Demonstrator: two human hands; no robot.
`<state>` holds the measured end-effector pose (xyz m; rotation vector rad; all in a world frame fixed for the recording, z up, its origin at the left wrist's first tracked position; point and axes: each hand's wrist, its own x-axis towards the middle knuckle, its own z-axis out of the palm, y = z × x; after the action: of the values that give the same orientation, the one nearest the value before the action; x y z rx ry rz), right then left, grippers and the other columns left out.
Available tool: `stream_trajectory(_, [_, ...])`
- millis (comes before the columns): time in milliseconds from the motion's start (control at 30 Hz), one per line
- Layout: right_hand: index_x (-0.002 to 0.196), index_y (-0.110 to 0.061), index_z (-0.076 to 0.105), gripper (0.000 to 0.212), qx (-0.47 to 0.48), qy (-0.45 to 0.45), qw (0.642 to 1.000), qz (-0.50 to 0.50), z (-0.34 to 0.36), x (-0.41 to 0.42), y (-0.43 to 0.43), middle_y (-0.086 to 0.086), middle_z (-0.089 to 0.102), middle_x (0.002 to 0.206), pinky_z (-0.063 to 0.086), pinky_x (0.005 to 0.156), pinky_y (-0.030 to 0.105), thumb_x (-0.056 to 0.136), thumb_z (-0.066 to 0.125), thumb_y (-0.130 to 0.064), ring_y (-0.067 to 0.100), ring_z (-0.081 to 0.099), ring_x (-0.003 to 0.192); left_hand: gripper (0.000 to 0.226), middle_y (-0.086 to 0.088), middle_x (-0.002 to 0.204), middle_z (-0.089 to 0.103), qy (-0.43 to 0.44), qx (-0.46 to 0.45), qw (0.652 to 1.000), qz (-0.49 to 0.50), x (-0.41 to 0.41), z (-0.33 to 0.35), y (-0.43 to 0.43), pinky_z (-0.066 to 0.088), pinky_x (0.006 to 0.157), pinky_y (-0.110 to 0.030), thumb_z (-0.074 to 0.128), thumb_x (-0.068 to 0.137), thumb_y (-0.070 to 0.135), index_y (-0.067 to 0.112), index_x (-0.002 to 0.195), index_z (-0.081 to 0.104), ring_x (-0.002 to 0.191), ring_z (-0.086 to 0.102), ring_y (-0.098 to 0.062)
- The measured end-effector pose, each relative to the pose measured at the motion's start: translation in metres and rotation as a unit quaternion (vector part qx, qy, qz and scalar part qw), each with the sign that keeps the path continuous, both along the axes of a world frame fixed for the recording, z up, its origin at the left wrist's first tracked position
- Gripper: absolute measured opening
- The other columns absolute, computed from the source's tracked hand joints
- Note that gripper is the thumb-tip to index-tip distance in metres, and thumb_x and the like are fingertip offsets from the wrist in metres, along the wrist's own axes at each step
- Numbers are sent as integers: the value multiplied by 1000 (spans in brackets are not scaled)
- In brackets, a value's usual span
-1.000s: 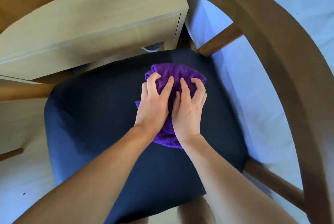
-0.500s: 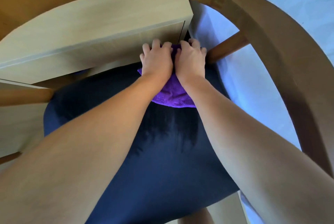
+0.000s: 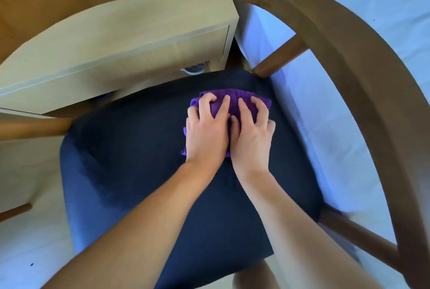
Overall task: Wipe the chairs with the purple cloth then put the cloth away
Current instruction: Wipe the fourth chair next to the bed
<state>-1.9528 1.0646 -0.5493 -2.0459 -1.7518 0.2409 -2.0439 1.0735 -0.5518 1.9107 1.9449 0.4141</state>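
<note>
Grip first: left hand [image 3: 207, 135] and right hand [image 3: 252, 135] lie side by side, touching. Their fingers are curled and dug into the purple cloth [image 3: 232, 100], and their palms press it down onto the dark chair seat [image 3: 139, 160]. The cloth is bunched under the grip. A folded edge shows ahead of the fingertips and a small fringe at the left hand's outer side, while the rest is hidden under the palms. A broad stretch of seat lies to the left of the grip and back toward the wrists. We judge this to be the seat-wiping step, with that stretch likely left to cover. To do it well, we would flatten the wad so more cloth meets the fabric. We would also press evenly with both palms and overlap the strokes out to the seat's edges. Just ahead and right of the grip, a wooden post [image 3: 279, 58] meets the seat corner, so we would mind the knuckles there. The curved chair frame [image 3: 349, 67] arcs around the grip and probably needs its own pass. Beyond the far edge stands a pale cabinet [image 3: 116, 44], and outside the frame to the right lies a white sheet [image 3: 302, 114].
</note>
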Motion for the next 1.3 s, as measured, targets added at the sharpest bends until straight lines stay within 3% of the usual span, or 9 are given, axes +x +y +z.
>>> stream_trajectory(200, [111,-4,72,33,-1,31,999,26,-14,-4,79,17,63,123,40,86,40,94,47,-18,36,64,96,41,-12,141,38,23,-70,997,23,-2,7,79,40,103,-42,38,104,30,24,144,47,115,42,-37])
stream_trajectory(400, [93,3,73,28,77,43,994,61,-11,-7,107,20,69,101,54,69,46,89,50,-12,36,70,94,32,-11,129,47,27,-47,997,57,-1,0,104,39,100,-40,37,104,22,16,125,61,109,47,-36])
stream_trajectory(500, [107,0,72,34,67,48,995,63,-6,2,84,19,66,117,53,79,45,91,46,-15,35,66,105,34,-14,133,45,-4,-2,998,55,5,5,75,39,99,-41,39,105,25,16,132,58,107,48,-36])
stream_trajectory(633, [111,0,71,41,64,-27,996,61,-7,27,43,17,65,125,53,76,43,90,38,-15,34,66,98,35,-12,143,36,-53,13,998,6,23,9,43,42,99,-43,43,103,25,19,137,53,114,42,-36])
stream_trajectory(767, [130,-10,63,46,-18,-18,1000,5,-6,45,31,8,56,141,48,85,43,96,34,-22,39,54,91,35,4,146,30,-103,-30,994,-1,42,1,42,36,104,-33,38,105,31,29,139,49,117,31,-17])
stream_trajectory(900, [141,-21,53,41,-90,-25,993,-71,-9,64,12,-1,44,151,37,96,33,102,43,-17,37,52,109,38,0,149,29,-80,-12,991,-111,62,5,29,39,104,-35,42,104,23,24,141,50,121,35,-28])
stream_trajectory(1033, [141,-23,52,41,-112,-27,987,-111,-3,85,-25,-3,44,149,38,93,33,102,41,-16,38,52,111,40,-5,149,33,-112,-54,980,-156,80,10,0,41,104,-41,45,103,20,20,143,49,122,40,-35])
stream_trajectory(1167, [143,-22,50,43,-130,-27,984,-119,-4,88,-45,-2,42,152,36,95,34,102,39,-16,36,52,120,49,-11,153,27,-45,-82,975,-202,81,18,-20,39,104,-45,46,101,19,22,150,40,131,39,-38])
stream_trajectory(1300, [143,-20,50,43,-133,-6,983,-128,-2,84,-47,2,41,154,36,98,36,103,37,-14,39,52,113,49,-4,151,26,-36,-54,982,-175,80,12,-26,47,95,-38,46,102,18,26,149,37,111,45,-31])
